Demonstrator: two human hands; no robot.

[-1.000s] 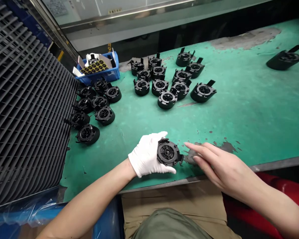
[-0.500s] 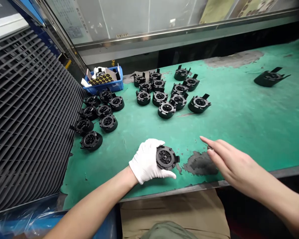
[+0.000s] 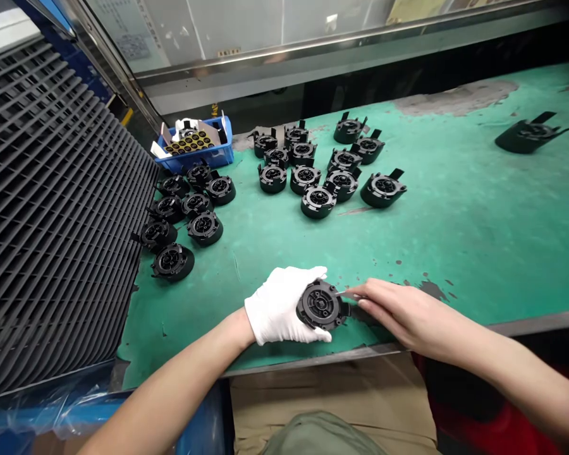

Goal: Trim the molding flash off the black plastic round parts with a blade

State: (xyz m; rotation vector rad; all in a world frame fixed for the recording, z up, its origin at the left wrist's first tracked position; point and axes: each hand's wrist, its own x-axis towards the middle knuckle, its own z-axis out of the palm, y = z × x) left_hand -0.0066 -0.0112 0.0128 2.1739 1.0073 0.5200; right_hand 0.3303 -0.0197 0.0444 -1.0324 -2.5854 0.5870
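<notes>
My left hand (image 3: 284,308), in a white glove, is wrapped round a round black part (image 3: 321,304) with its ribbed face up, low over the front of the green table. My bare right hand (image 3: 398,309) pinches a thin, pale, pointed tool (image 3: 344,294). The tool's tip is at the upper right rim of the held part; whether it touches cannot be made out. Most of the tool is hidden by my fingers.
On the green table (image 3: 446,234) stand several similar black parts (image 3: 318,201) in groups. One lone part (image 3: 526,136) is far right. A blue bin (image 3: 222,153) sits at the back left, beside a stack of dark slatted trays (image 3: 66,208).
My right hand has moved left, bringing the tool to the rim of the held part. My left hand still holds the part, now tilted slightly differently. The camera view has shifted a little.
</notes>
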